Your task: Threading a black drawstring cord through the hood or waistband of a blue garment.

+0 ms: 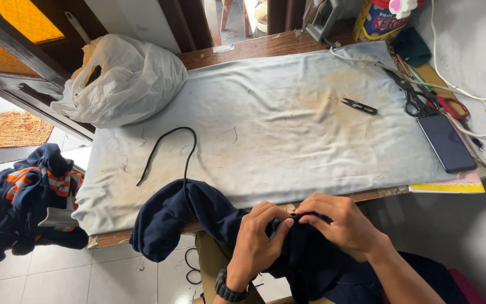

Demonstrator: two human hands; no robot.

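Two hands: left hand point(259, 236) and right hand point(338, 222) are closed, pinching navy garment point(192, 217) (near edge).
Cord: black drawstring point(167, 147) is laid left on grey cloth point(288, 112).

Home sewing or tailoring corner. Wooden worktable point(243, 49) under a stained grey cloth point(265, 124), with thread snips point(360, 106), scissors point(417, 98), folded garments point(23, 197) beside. Tiled floor point(85, 276).

hands point(302, 231) pinching navy garment point(198, 217), padded table point(288, 112)
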